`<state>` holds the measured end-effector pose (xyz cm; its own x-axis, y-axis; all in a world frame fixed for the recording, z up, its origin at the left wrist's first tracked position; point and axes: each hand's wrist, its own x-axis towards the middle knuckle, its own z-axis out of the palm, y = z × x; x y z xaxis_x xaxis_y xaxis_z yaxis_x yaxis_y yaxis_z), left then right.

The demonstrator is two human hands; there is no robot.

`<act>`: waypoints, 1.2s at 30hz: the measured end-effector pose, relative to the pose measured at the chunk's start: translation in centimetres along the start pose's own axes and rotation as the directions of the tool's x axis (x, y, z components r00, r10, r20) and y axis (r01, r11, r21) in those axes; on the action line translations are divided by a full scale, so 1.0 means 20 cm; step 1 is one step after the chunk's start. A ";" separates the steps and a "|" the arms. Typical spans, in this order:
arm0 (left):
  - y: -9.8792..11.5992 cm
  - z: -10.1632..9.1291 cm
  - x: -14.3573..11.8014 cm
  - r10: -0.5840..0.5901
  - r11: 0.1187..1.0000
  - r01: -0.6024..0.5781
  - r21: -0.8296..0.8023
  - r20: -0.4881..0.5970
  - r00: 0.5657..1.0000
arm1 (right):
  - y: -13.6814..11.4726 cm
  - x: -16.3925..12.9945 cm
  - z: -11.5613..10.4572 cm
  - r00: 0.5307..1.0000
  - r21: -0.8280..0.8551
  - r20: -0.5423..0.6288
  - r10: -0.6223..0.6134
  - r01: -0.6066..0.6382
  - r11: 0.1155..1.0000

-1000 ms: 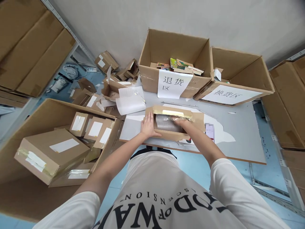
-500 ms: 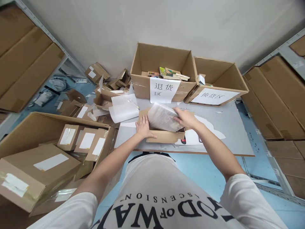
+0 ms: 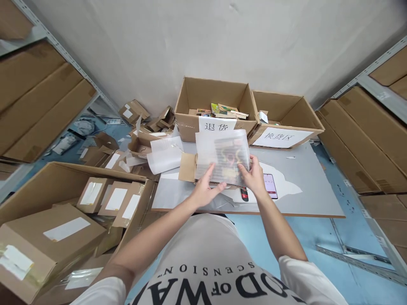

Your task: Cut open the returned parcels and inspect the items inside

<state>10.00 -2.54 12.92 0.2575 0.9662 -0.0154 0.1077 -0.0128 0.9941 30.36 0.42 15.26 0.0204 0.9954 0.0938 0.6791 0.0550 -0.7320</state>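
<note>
In front of me is a flat, book-like item in translucent white wrap [image 3: 221, 154], with a dark, coloured cover showing through. My right hand [image 3: 254, 174] grips its right edge, thumb on the front. At the lower left, my left hand [image 3: 208, 191] holds the wrapped item, fingers against its face and thumb stretched along the bottom. An open small cardboard box [image 3: 187, 167] lies behind and below it, mostly covered. To the right, a red and black box cutter [image 3: 244, 195] and a phone [image 3: 270, 186] with a lit screen rest on the table.
Two labelled cartons stand at the back of the grey table [image 3: 313, 182]: one with books [image 3: 216, 129], another on its right [image 3: 288, 137]. Crumpled white wrap [image 3: 167, 159] and opened boxes lie left. A large carton of parcels [image 3: 73, 169] is at my left; shelves flank both sides.
The wrapped item has come up out of the small box and now faces me. My left hand has moved from the box to the item. The phone and more of the cutter now show.
</note>
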 end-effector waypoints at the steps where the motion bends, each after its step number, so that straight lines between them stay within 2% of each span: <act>1: 0.02 0.04 0.01 -0.009 0.993 0.018 -0.116 0.077 0.997 | -0.04 -0.03 0.02 0.999 -0.057 -0.045 0.017 -0.020 0.998; 2: 0.05 0.08 0.02 -0.005 0.975 0.033 -0.221 0.126 0.992 | -0.09 -0.05 0.04 0.997 -0.105 -0.079 0.020 -0.029 0.994; 4: 0.08 0.13 0.04 0.042 0.924 0.012 -0.383 0.131 0.990 | -0.18 -0.09 0.06 0.997 -0.190 -0.082 -0.012 -0.004 0.982; 7: 0.11 0.16 0.07 0.090 0.856 -0.071 -0.511 0.012 0.996 | -0.29 -0.14 0.10 0.998 -0.278 0.004 -0.057 0.056 0.959; 9: 0.12 0.15 0.08 0.027 0.824 -0.066 -0.563 -0.076 0.997 | -0.33 -0.17 0.12 0.990 -0.275 0.083 -0.111 0.130 0.953; 12: 0.12 0.11 0.08 -0.137 0.746 -0.007 -0.666 -0.164 0.977 | -0.35 -0.21 0.12 0.956 -0.154 0.152 -0.249 0.272 0.950; 14: 0.12 0.06 0.09 -0.213 0.697 0.012 -0.717 -0.191 0.958 | -0.32 -0.22 0.10 0.936 0.008 0.136 -0.324 0.326 0.945; 15: 0.12 0.03 0.09 -0.237 0.681 0.020 -0.732 -0.194 0.952 | -0.29 -0.22 0.09 0.938 0.100 0.092 -0.336 0.327 0.940; 17: 0.10 -0.03 0.10 -0.269 0.657 0.051 -0.752 -0.170 0.948 | -0.22 -0.21 0.06 0.960 0.280 -0.075 -0.269 0.279 0.918; 19: 0.08 -0.08 0.09 -0.283 0.644 0.099 -0.759 -0.116 0.952 | -0.15 -0.18 0.03 0.965 0.447 -0.248 -0.090 0.196 0.873; 21: 0.06 -0.11 0.09 -0.284 0.642 0.138 -0.754 -0.067 0.957 | -0.10 -0.14 0.01 0.950 0.585 -0.303 0.075 0.124 0.802; 23: 0.04 -0.13 0.08 -0.277 0.648 0.166 -0.743 -0.028 0.960 | -0.08 -0.11 0.00 0.967 0.676 -0.212 0.142 0.040 0.736; 26: 0.02 -0.13 0.08 -0.271 0.668 0.198 -0.718 0.013 0.962 | -0.07 -0.08 0.01 0.991 0.743 0.014 0.135 -0.100 0.662; 29: 0.00 -0.12 0.09 -0.272 0.685 0.225 -0.693 0.043 0.961 | -0.06 -0.08 0.03 0.973 0.775 0.199 0.113 -0.227 0.589; 31: -0.01 -0.12 0.09 -0.285 0.691 0.239 -0.682 0.046 0.957 | -0.05 -0.08 0.05 0.942 0.778 0.320 0.105 -0.324 0.538; 33: -0.03 -0.11 0.10 -0.310 0.703 0.242 -0.669 0.018 0.951 | -0.04 -0.09 0.08 0.922 0.793 0.376 0.093 -0.372 0.483; 36: -0.04 -0.10 0.11 -0.342 0.724 0.245 -0.644 -0.028 0.939 | -0.02 -0.10 0.13 0.934 0.837 0.338 0.116 -0.354 0.417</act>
<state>8.58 0.02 12.24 0.1785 0.9188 -0.3520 -0.4777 0.3937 0.7854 28.05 -1.35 13.59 -0.1497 0.9627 -0.2253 -0.3382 -0.2640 -0.9033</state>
